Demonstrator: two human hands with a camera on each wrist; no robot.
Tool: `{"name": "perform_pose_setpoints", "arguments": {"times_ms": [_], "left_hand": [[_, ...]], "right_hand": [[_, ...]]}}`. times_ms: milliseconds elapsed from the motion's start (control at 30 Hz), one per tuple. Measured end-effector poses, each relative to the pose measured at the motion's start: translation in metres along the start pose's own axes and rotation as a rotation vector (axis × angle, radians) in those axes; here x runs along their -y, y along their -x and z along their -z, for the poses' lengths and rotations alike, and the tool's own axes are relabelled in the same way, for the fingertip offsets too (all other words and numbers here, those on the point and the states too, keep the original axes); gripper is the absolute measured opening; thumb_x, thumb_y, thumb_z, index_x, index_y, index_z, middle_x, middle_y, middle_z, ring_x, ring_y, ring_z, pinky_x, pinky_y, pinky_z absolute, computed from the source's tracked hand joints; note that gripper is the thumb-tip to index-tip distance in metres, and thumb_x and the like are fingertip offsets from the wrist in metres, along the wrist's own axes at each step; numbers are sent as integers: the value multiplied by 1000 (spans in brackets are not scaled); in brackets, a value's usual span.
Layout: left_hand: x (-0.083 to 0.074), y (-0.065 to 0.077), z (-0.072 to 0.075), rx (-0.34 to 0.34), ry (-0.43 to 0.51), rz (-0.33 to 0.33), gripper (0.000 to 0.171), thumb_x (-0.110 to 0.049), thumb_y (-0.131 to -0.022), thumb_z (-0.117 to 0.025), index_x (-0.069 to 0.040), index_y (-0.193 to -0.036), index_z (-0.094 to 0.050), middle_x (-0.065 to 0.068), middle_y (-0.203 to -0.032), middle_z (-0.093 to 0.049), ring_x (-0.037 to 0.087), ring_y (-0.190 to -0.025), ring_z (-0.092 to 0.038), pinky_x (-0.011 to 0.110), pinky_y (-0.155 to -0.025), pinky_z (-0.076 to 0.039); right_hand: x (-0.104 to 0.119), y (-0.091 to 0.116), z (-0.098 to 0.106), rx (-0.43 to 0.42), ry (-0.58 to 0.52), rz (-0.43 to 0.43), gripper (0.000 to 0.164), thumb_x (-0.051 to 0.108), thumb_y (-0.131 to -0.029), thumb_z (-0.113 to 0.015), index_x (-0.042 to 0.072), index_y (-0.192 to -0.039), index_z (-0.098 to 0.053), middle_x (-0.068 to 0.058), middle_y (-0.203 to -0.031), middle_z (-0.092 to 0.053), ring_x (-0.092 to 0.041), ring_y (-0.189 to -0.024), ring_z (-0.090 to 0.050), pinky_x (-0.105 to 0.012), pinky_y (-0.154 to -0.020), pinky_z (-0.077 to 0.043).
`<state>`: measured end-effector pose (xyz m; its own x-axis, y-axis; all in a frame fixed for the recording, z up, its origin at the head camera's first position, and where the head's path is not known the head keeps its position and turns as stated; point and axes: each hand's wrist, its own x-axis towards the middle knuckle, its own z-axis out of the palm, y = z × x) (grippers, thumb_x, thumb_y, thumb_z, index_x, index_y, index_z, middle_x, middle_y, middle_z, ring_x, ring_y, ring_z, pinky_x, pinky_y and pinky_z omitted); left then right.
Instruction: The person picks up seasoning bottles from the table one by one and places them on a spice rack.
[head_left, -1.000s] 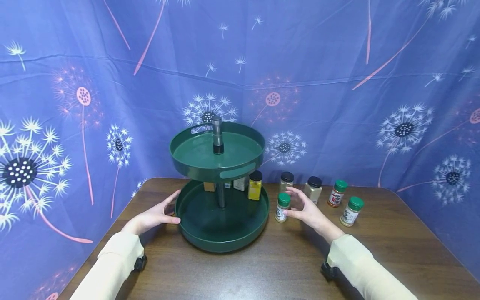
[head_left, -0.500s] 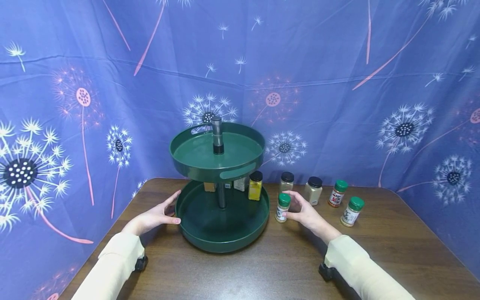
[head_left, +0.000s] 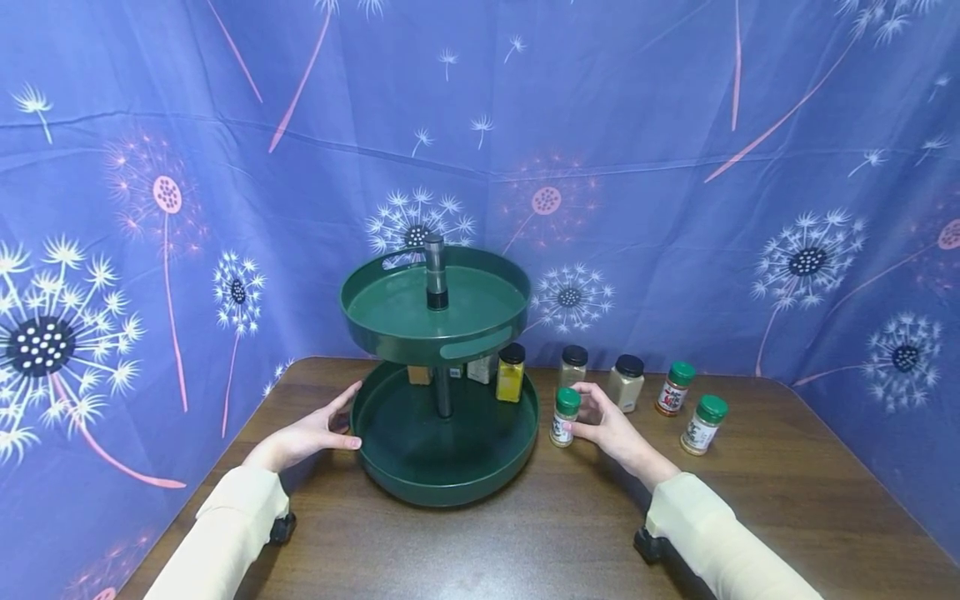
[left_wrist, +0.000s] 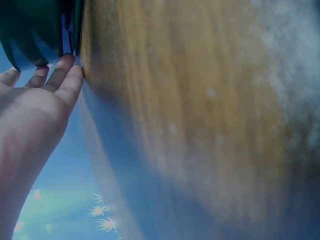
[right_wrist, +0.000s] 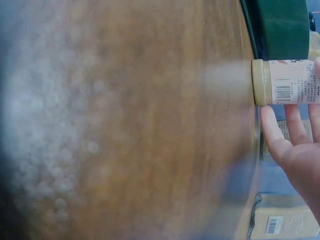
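Observation:
A dark green two-tier turntable tray (head_left: 442,493) stands on the table. My left hand (head_left: 307,435) rests its spread fingertips and thumb on the left side of the lower tier; in the left wrist view, the fingers (left_wrist: 70,85) reach to the green wall. To the right of the tray, my right hand (head_left: 611,427) holds a small green-capped spice jar (head_left: 564,419) between thumb and fingers. The jar is upright, close beside the lower tier. In the right wrist view, its label and barcode (right_wrist: 295,82) face the camera, with fingertips against its side.
Inside the lower tier, a yellow spice jar (head_left: 510,377) with a black lid stands near other partly hidden containers. Behind my right hand are two black-lidded jars (head_left: 626,383). Two green-capped jars (head_left: 701,429) stand farther right. A patterned blue cloth (head_left: 675,208) hangs behind the table.
My right forearm has shifted slightly left, and my right hand sits closer round the green-capped jar. The left hand and the tray look the same.

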<state>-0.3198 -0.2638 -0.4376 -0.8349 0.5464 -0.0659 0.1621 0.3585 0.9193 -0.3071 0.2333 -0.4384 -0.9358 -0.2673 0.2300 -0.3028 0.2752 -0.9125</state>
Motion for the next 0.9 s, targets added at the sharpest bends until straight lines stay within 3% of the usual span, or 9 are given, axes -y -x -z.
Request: {"name": "perform_pose_setpoints", "arguments": {"times_ms": [333, 600, 833, 900], "left_hand": [[3, 0, 0, 7, 16, -18, 93, -14, -81, -64, -20, -144, 5, 13, -149, 3, 41, -132, -11, 55, -103, -19], [0, 2, 0, 17, 11, 5, 93, -16, -82, -64, -22, -144, 5, 13, -149, 5, 44, -131, -12, 55, -101, -24], [1, 1, 0, 11, 12, -4, 93, -15, -81, -64, -21, -144, 4, 12, -149, 5, 43, -131, -12, 55, -101, -23], [0, 1, 0, 10, 11, -1, 93, -15, -81, -64, -21, -144, 4, 12, -149, 5, 43, -131, -12, 55, -102, -23]], "right_hand": [[21, 7, -5, 16, -40, -2, 52, -2, -77, -64, 4, -122, -38, -24, -112, -52, -41, -100, -52, -37, -79, -44], [23, 6, -2, 34, -87, -35, 53, -3, -78, -63, 3, -122, -36, -26, -115, -49, -39, -100, -51, -41, -76, -50], [5, -6, 5, 21, -68, -23, 56, 11, -75, -70, 12, -122, -38, -18, -113, -51, -31, -100, -54, -39, -74, -51], [8, -9, 6, 17, -66, -4, 57, 10, -75, -70, 10, -122, -38, -17, -110, -52, -28, -96, -56, -38, -72, -52]]}}
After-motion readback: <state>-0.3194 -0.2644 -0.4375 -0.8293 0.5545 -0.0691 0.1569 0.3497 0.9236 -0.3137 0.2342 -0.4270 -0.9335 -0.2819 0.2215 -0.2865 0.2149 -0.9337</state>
